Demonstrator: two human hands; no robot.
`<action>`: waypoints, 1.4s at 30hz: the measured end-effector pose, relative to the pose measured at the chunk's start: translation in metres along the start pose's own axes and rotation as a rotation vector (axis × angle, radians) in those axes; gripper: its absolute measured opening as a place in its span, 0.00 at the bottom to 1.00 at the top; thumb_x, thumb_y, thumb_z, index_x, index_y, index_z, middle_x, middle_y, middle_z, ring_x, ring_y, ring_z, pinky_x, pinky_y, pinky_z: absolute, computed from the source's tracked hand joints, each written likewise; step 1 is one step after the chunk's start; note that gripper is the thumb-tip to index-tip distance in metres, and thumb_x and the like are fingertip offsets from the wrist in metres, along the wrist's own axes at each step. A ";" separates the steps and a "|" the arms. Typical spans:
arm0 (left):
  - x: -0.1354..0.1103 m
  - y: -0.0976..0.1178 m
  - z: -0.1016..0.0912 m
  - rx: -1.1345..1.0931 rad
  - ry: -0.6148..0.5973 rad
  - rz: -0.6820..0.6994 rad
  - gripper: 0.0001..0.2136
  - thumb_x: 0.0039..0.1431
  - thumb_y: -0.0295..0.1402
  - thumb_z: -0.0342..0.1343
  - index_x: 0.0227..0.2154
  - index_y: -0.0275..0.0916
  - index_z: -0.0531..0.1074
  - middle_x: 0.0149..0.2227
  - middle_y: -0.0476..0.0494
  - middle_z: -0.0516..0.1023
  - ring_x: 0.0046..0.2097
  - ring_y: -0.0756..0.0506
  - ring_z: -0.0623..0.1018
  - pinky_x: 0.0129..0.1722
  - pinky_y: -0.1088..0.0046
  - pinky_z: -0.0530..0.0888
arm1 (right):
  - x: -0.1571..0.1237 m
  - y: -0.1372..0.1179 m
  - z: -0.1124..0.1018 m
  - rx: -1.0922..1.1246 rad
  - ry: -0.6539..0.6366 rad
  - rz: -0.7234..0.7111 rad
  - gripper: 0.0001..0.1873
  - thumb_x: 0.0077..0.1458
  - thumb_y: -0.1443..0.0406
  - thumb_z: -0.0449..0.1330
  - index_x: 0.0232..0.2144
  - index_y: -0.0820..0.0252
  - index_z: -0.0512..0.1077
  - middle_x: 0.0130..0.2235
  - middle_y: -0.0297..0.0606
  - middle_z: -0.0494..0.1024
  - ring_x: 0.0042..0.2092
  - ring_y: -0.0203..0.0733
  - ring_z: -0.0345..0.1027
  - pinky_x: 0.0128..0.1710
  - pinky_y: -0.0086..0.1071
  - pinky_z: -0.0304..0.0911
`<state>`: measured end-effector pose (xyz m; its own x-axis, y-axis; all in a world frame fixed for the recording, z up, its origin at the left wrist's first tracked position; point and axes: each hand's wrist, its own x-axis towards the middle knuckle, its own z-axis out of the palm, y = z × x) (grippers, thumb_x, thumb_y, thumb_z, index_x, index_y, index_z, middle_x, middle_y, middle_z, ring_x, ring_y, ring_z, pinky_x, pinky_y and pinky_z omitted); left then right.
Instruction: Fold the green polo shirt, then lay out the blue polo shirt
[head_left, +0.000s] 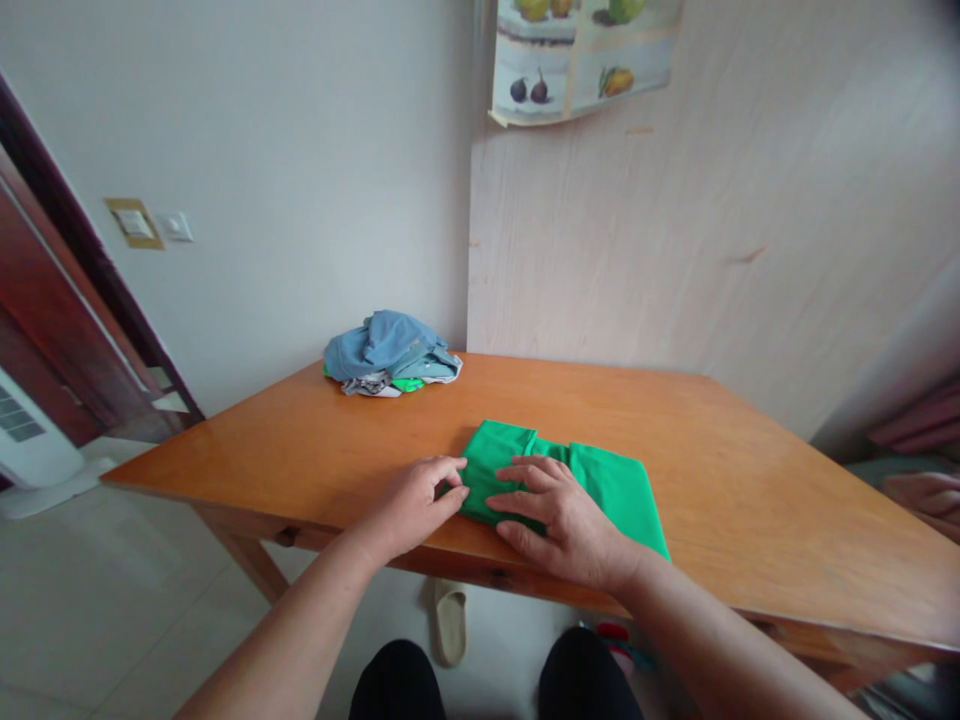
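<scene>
A bright green garment, folded into a flat oblong, lies near the front edge of the wooden table. My left hand is at its left edge, with curled thumb and fingers closed on the cloth there. Spread across the middle of the garment, my right hand rests palm down with its fingers apart. Part of the fabric is hidden beneath that hand. The garment's exact kind cannot be made out.
A heap of crumpled clothes, blue, grey and green, sits at the back left of the table. Behind stands a wall with a fruit poster. A beige slipper is on the floor below the table.
</scene>
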<state>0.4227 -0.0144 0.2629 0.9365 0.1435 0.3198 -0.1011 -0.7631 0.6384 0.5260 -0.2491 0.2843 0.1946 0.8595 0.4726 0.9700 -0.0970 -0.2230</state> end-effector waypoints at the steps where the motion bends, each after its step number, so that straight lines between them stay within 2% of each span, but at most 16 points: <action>1: 0.000 -0.003 0.001 -0.015 -0.006 0.003 0.03 0.60 0.34 0.56 0.32 0.42 0.73 0.54 0.40 0.78 0.55 0.40 0.76 0.56 0.63 0.70 | 0.000 0.000 0.001 -0.001 -0.013 -0.011 0.13 0.63 0.57 0.59 0.47 0.48 0.78 0.53 0.38 0.76 0.59 0.52 0.61 0.58 0.50 0.56; 4: 0.000 -0.011 0.000 -0.078 -0.031 0.003 0.05 0.59 0.31 0.53 0.34 0.42 0.74 0.57 0.41 0.76 0.57 0.41 0.75 0.58 0.63 0.69 | 0.002 0.000 0.001 -0.007 -0.031 0.006 0.09 0.63 0.58 0.59 0.38 0.50 0.80 0.46 0.36 0.80 0.55 0.50 0.65 0.56 0.48 0.57; 7: 0.001 -0.013 -0.003 -0.150 -0.058 -0.022 0.09 0.62 0.32 0.49 0.34 0.42 0.75 0.58 0.42 0.75 0.60 0.41 0.73 0.60 0.62 0.68 | 0.004 -0.002 0.001 -0.023 -0.042 0.028 0.09 0.63 0.60 0.60 0.34 0.52 0.79 0.42 0.36 0.80 0.50 0.46 0.67 0.54 0.45 0.58; 10: 0.001 -0.009 -0.006 -0.194 -0.068 -0.060 0.09 0.62 0.33 0.49 0.33 0.41 0.75 0.58 0.42 0.75 0.59 0.41 0.74 0.59 0.62 0.69 | 0.004 -0.001 0.002 -0.039 -0.038 0.040 0.10 0.64 0.61 0.59 0.32 0.55 0.78 0.40 0.37 0.80 0.47 0.45 0.68 0.52 0.44 0.59; 13: 0.001 -0.006 -0.007 -0.221 -0.052 -0.089 0.06 0.59 0.32 0.52 0.34 0.41 0.74 0.58 0.40 0.75 0.58 0.41 0.75 0.58 0.62 0.70 | 0.004 0.001 0.005 -0.044 -0.036 0.047 0.10 0.64 0.61 0.59 0.31 0.56 0.77 0.38 0.37 0.79 0.47 0.45 0.68 0.51 0.43 0.60; 16: 0.001 -0.006 -0.007 -0.249 -0.059 -0.087 0.06 0.56 0.29 0.53 0.36 0.41 0.74 0.59 0.40 0.75 0.59 0.41 0.74 0.59 0.62 0.69 | 0.006 0.002 0.005 -0.047 -0.049 0.064 0.11 0.64 0.61 0.58 0.31 0.56 0.76 0.37 0.38 0.79 0.45 0.45 0.70 0.51 0.44 0.61; 18: 0.001 -0.008 -0.007 -0.256 -0.065 -0.083 0.08 0.55 0.28 0.53 0.36 0.41 0.74 0.59 0.41 0.75 0.59 0.41 0.74 0.59 0.63 0.69 | 0.009 -0.002 0.002 -0.055 -0.047 0.075 0.10 0.64 0.61 0.57 0.34 0.57 0.76 0.39 0.39 0.80 0.46 0.46 0.71 0.53 0.45 0.61; 20: 0.001 -0.008 -0.007 -0.259 -0.068 -0.080 0.09 0.54 0.27 0.53 0.36 0.41 0.75 0.58 0.41 0.75 0.59 0.42 0.74 0.59 0.64 0.69 | 0.013 -0.009 0.000 -0.062 -0.053 0.046 0.12 0.65 0.61 0.56 0.45 0.56 0.76 0.49 0.42 0.80 0.54 0.48 0.69 0.60 0.50 0.56; 22: 0.001 -0.008 -0.007 -0.262 -0.072 -0.071 0.09 0.54 0.26 0.53 0.37 0.41 0.75 0.58 0.41 0.76 0.59 0.43 0.75 0.59 0.64 0.69 | 0.014 -0.015 0.001 -0.060 -0.107 -0.022 0.21 0.66 0.60 0.54 0.58 0.56 0.69 0.61 0.43 0.72 0.64 0.51 0.60 0.66 0.53 0.48; 24: 0.000 -0.007 -0.007 -0.248 -0.068 -0.066 0.09 0.54 0.27 0.53 0.37 0.41 0.75 0.58 0.42 0.75 0.58 0.43 0.75 0.59 0.64 0.69 | 0.013 -0.020 0.006 -0.059 -0.190 -0.065 0.26 0.66 0.60 0.52 0.65 0.58 0.63 0.66 0.44 0.65 0.68 0.51 0.53 0.68 0.52 0.45; 27: -0.001 -0.006 -0.007 -0.192 -0.052 -0.070 0.08 0.54 0.27 0.53 0.35 0.41 0.75 0.59 0.41 0.75 0.59 0.42 0.75 0.60 0.62 0.69 | 0.008 -0.021 0.016 -0.070 -0.271 -0.051 0.27 0.67 0.61 0.49 0.66 0.60 0.61 0.67 0.45 0.62 0.69 0.50 0.52 0.69 0.51 0.46; 30: -0.001 -0.007 -0.008 -0.161 -0.059 -0.063 0.07 0.55 0.29 0.54 0.35 0.41 0.76 0.59 0.41 0.75 0.59 0.41 0.75 0.60 0.61 0.69 | 0.004 -0.019 0.021 -0.076 -0.276 -0.039 0.27 0.68 0.61 0.47 0.66 0.60 0.61 0.68 0.44 0.61 0.69 0.50 0.52 0.69 0.51 0.45; 35: -0.001 -0.010 -0.014 -0.165 -0.096 -0.055 0.09 0.56 0.32 0.55 0.37 0.41 0.79 0.60 0.41 0.74 0.59 0.40 0.74 0.60 0.60 0.69 | 0.002 -0.019 0.021 -0.074 -0.275 -0.025 0.27 0.67 0.61 0.48 0.66 0.59 0.61 0.68 0.43 0.61 0.69 0.49 0.51 0.70 0.50 0.44; 38: 0.001 -0.014 -0.020 -0.171 -0.131 -0.048 0.12 0.57 0.33 0.54 0.39 0.42 0.80 0.60 0.43 0.74 0.61 0.40 0.72 0.64 0.60 0.64 | 0.003 -0.020 0.020 -0.067 -0.276 -0.017 0.27 0.67 0.62 0.49 0.66 0.58 0.61 0.68 0.42 0.60 0.69 0.48 0.51 0.70 0.49 0.44; 42: 0.005 -0.020 -0.024 -0.225 -0.152 -0.089 0.13 0.58 0.33 0.51 0.38 0.41 0.80 0.55 0.44 0.78 0.59 0.42 0.75 0.63 0.61 0.64 | 0.004 -0.023 0.018 -0.042 -0.281 0.002 0.27 0.66 0.62 0.50 0.65 0.59 0.62 0.68 0.44 0.61 0.69 0.48 0.52 0.69 0.51 0.46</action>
<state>0.4214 0.0171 0.2685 0.9830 0.0944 0.1574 -0.0720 -0.5906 0.8038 0.5020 -0.2341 0.2761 0.1539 0.9642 0.2158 0.9760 -0.1143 -0.1854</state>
